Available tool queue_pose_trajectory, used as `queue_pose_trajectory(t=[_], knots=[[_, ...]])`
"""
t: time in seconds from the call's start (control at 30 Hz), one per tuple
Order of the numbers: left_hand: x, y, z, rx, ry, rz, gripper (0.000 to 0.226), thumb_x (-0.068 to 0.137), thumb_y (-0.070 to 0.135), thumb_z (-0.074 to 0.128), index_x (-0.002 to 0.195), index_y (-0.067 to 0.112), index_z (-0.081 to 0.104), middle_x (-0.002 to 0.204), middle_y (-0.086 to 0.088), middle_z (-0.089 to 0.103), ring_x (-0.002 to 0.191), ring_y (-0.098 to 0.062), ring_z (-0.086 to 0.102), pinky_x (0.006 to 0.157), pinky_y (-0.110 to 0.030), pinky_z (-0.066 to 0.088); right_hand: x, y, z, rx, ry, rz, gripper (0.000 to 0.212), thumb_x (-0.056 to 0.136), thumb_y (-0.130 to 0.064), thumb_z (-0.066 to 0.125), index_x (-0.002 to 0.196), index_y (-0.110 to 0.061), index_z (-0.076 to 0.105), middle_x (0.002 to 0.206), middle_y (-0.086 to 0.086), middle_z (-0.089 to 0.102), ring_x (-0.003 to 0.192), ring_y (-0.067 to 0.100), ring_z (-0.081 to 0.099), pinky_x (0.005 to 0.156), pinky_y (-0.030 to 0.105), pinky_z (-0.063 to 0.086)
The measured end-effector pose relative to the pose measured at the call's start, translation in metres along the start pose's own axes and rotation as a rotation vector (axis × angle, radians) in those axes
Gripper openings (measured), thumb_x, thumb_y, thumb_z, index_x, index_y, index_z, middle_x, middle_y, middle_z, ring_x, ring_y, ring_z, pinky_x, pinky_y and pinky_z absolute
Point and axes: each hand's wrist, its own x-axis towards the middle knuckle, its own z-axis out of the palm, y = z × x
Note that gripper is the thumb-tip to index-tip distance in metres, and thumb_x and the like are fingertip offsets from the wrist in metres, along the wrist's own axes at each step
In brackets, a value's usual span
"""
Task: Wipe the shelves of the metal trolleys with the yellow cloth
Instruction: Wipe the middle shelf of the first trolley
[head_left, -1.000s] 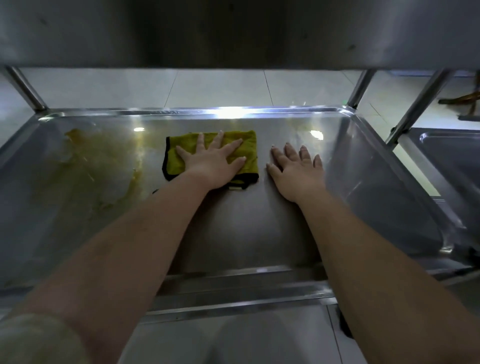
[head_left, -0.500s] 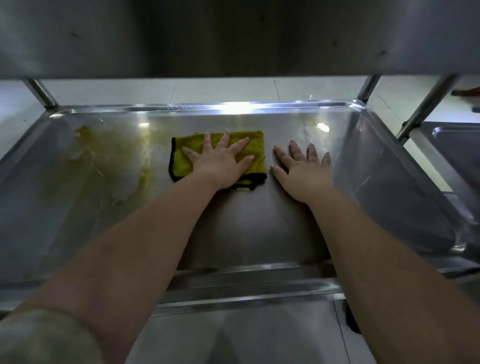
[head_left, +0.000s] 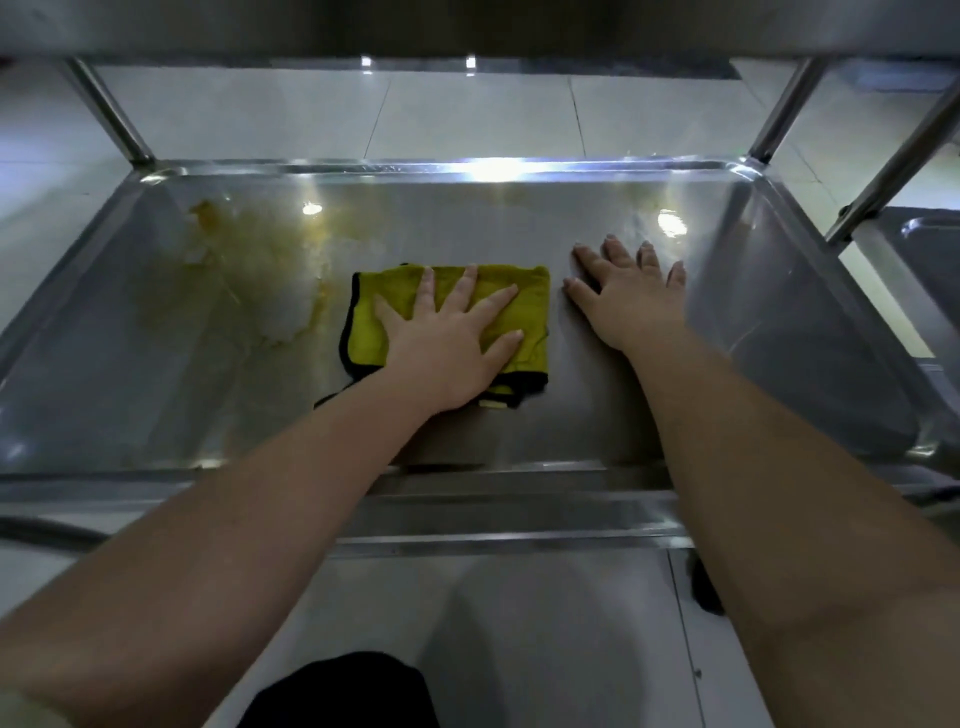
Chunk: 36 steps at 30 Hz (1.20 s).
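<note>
Pressing cloth (head_left: 532, 312) under left hand (head_left: 447, 343), fingers splayed; stain (head_left: 260, 270) just left of cloth; right hand (head_left: 628, 301), fingers apart, on shelf (head_left: 779, 338) right of cloth.

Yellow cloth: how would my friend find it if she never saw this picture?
Look at the big shiny metal trolley shelf. Near its middle, the left hand presses flat on a folded yellow cloth with black edging. It is the only bright, soft thing there, between the brownish stain and the bare right hand.
</note>
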Motion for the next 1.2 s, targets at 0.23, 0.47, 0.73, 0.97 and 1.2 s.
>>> queue_pose_trajectory(t=[0.23, 0.47, 0.73, 0.97, 1.2], knots=[[-0.016, 0.006, -0.004, 0.021, 0.019, -0.032, 0.061, 0.086, 0.079, 0.010, 0.144, 0.062, 0.002, 0.164, 0.011, 0.000, 0.149, -0.036, -0.004, 0.102, -0.079, -0.001, -0.060, -0.019, 0.001, 0.057, -0.085, -0.001, 0.060, 0.100, -0.056, 0.020, 0.155, -0.035, 0.006, 0.164, -0.001, 0.000, 0.148, 0.035, -0.001, 0.115, 0.059, 0.000], [0.042, -0.001, -0.017, -0.018, -0.078, -0.093, 0.063, 0.089, 0.077, 0.014, 0.147, 0.057, 0.002, 0.164, 0.010, -0.004, 0.148, -0.037, -0.008, 0.102, -0.080, -0.003, -0.109, -0.026, 0.017, 0.010, -0.019, -0.020, 0.056, 0.101, -0.054, 0.011, 0.154, -0.039, 0.001, 0.164, -0.006, -0.004, 0.149, 0.030, -0.006, 0.115, 0.061, -0.006], [-0.001, -0.001, -0.013, -0.027, -0.084, -0.027, 0.062, 0.087, 0.078, 0.011, 0.145, 0.060, 0.001, 0.163, 0.012, -0.005, 0.149, -0.034, -0.008, 0.104, -0.078, -0.004, -0.103, -0.026, 0.018, 0.023, -0.004, 0.003, 0.054, 0.100, -0.055, 0.010, 0.152, -0.044, 0.001, 0.163, -0.010, -0.005, 0.150, 0.027, -0.007, 0.116, 0.060, -0.006], [-0.073, -0.016, -0.004, -0.048, -0.059, -0.026, 0.065, 0.080, 0.083, 0.006, 0.142, 0.064, -0.002, 0.162, 0.018, -0.006, 0.149, -0.029, -0.008, 0.106, -0.075, -0.005, -0.104, -0.027, 0.016, 0.034, -0.004, 0.005, 0.055, 0.100, -0.056, 0.015, 0.152, -0.044, 0.005, 0.164, -0.009, -0.002, 0.150, 0.027, -0.005, 0.116, 0.059, -0.005], [-0.006, -0.040, -0.014, 0.000, -0.041, -0.106, 0.062, 0.088, 0.078, 0.012, 0.146, 0.060, 0.001, 0.163, 0.014, -0.004, 0.149, -0.034, -0.006, 0.104, -0.078, -0.003, -0.097, -0.030, 0.012, 0.010, -0.073, 0.036, 0.056, 0.099, -0.057, 0.011, 0.152, -0.045, 0.000, 0.163, -0.009, -0.007, 0.149, 0.028, -0.010, 0.114, 0.063, -0.009]])
